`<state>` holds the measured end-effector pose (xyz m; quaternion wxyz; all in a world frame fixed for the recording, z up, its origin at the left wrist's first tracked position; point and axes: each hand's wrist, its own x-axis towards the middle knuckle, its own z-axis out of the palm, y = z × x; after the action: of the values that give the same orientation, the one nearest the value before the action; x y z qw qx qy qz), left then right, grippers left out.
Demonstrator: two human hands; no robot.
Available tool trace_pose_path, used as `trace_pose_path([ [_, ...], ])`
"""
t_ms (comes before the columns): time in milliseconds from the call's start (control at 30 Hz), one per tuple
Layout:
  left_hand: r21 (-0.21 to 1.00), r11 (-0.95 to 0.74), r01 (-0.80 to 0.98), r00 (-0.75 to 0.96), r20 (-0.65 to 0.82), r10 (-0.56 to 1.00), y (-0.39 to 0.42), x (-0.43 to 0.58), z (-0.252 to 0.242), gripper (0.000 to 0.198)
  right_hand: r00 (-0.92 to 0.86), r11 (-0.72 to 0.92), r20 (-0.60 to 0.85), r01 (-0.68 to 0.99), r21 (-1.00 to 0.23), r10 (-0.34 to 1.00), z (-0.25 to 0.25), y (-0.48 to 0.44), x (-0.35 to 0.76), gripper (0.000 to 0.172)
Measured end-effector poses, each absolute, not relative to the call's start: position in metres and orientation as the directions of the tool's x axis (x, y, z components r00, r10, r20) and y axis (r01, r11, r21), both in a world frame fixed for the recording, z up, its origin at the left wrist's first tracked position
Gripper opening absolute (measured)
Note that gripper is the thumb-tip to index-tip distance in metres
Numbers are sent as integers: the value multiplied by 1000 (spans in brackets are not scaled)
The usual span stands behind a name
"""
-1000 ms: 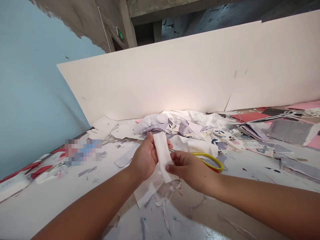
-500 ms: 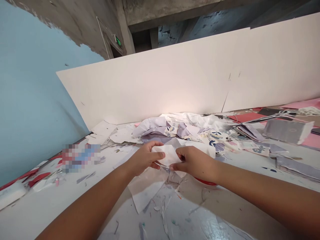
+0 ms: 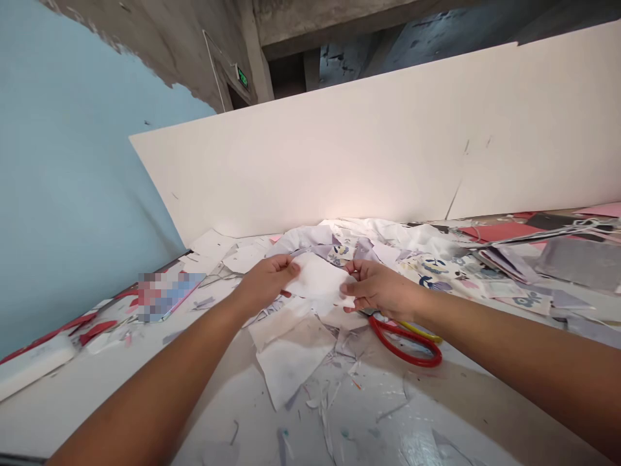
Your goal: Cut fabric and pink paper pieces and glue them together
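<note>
My left hand (image 3: 264,281) and my right hand (image 3: 378,288) pinch opposite sides of a soft white fabric piece (image 3: 317,279), which is spread flat between them. Just below my right hand lie scissors with red and yellow handles (image 3: 405,343), their blades hidden under the hand. Under my left wrist and the held piece, loose white fabric scraps (image 3: 291,362) lie on the scrap-strewn white worktable (image 3: 116,395). A crumpled heap of floral fabric (image 3: 427,268) rests just beyond my right hand.
A tall white board (image 3: 339,149) stands along the table's far side, against a blue wall (image 3: 72,162). Grey stacked material (image 3: 579,262) and red sheets (image 3: 499,232) lie at the right. A pixelated item (image 3: 165,296) lies at the left.
The white piece, a narrow folded strip earlier, is now opened out wide between my hands. My hands have moved apart, and the scissors' red handle now shows below my right hand.
</note>
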<state>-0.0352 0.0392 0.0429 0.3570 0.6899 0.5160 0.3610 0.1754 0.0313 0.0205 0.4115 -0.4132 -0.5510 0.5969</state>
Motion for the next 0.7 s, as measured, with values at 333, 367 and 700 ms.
trace_pose_path([
  [333, 794, -327, 512, 130, 305, 943, 31, -93, 54, 24, -249, 184, 191, -50, -982, 950, 37, 62, 130, 31],
  [367, 784, -323, 530, 129, 302, 944, 31, -96, 51, 23, -248, 209, 213, -41, -977, 945, 34, 65, 125, 30],
  [700, 695, -122, 709, 155, 14, 988, 26, -138, 35, 34, -316, 347, 253, 290, -892, 914, 13, 101, 74, 22],
])
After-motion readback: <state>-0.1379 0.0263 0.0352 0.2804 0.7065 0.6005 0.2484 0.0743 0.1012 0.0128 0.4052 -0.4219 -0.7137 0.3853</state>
